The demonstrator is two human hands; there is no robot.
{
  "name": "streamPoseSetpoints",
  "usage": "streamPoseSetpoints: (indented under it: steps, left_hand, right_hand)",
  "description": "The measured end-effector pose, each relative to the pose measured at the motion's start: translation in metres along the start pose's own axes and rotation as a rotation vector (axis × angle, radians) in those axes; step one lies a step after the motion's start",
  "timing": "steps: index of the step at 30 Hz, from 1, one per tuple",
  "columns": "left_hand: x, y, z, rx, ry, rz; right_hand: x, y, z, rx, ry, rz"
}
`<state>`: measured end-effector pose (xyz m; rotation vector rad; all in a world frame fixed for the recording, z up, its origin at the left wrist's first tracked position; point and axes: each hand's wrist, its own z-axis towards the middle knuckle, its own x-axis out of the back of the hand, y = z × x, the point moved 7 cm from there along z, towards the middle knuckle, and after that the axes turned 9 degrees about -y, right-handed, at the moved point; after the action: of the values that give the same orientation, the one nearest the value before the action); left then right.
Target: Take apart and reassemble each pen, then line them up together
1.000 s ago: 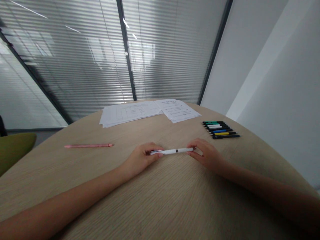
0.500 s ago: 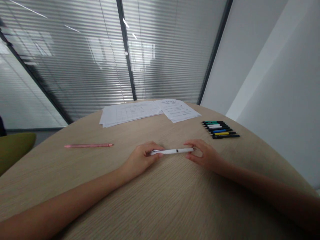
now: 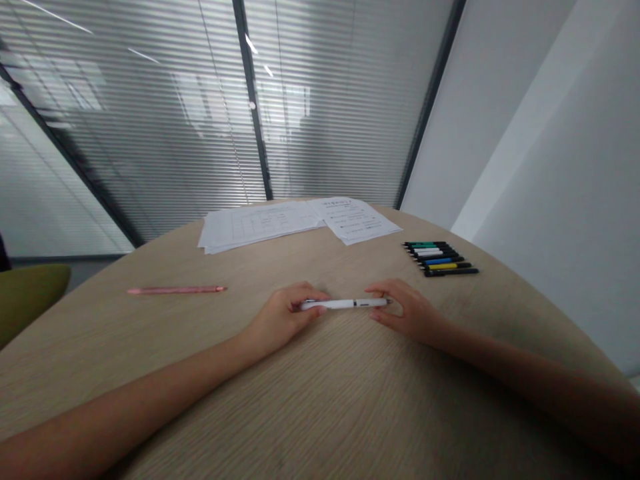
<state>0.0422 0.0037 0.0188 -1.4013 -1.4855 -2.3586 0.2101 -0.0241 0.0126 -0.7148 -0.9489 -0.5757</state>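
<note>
A white pen [image 3: 343,304] with a dark ring around its middle is held level, just above or on the table, between my two hands. My left hand [image 3: 281,318] is closed on its left end, thumb in front and fingers behind. At the pen's right, pointed end, my right hand [image 3: 414,315] curls its thumb and fingers loosely around the barrel. The fingertips lie close to the barrel; firm contact is hard to make out. A short dark mark shows on the right half of the pen.
A pink pen or pencil [image 3: 177,290] lies to the left on the wooden table [image 3: 320,400]. Several pens [image 3: 440,257] lie in a row at the right. Printed papers [image 3: 265,223] overlap at the far edge. A green chair [image 3: 33,300] stands beyond the left edge.
The pen's right half has turned, and a dark mark now shows on it. My right fingers have shifted slightly and look a little looser. My left hand holds still.
</note>
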Motion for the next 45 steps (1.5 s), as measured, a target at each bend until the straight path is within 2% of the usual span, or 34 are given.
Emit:
streamPoseSetpoints:
  steps: [3, 11, 17, 27, 32, 36, 42, 45]
  left_hand:
    - [-0.0002, 0.0001, 0.0001, -0.013, 0.0, -0.01]
    - [-0.0018, 0.0006, 0.0007, -0.023, -0.012, -0.015]
    - [-0.0006, -0.0008, -0.0001, 0.013, -0.008, 0.001]
    - [-0.0007, 0.0016, -0.0002, -0.012, 0.0, -0.022]
    - [-0.001, 0.0025, -0.0009, 0.006, -0.009, -0.019]
    - [-0.001, 0.003, -0.0014, 0.02, -0.011, -0.022]
    - [-0.0014, 0.0038, -0.0007, -0.019, -0.011, -0.018]
    - [-0.0011, 0.0032, -0.001, -0.02, -0.005, -0.025]
  right_hand:
    - [-0.0005, -0.0004, -0.0004, -0.004, 0.017, -0.008]
    - [-0.002, -0.0045, 0.0022, 0.085, -0.036, -0.03]
    - [-0.0002, -0.0034, -0.0002, 0.026, 0.034, -0.056]
    - [-0.005, -0.0049, 0.0006, 0.085, -0.031, -0.047]
    - [-0.0038, -0.0033, -0.0008, 0.03, 0.013, -0.039]
    - [-0.0059, -0.0019, -0.0004, 0.02, -0.018, -0.039]
    - [-0.0053, -0.0043, 0.0003, 0.077, -0.034, -0.035]
    - [-0.0041, -0.0045, 0.0002, 0.061, -0.012, -0.035]
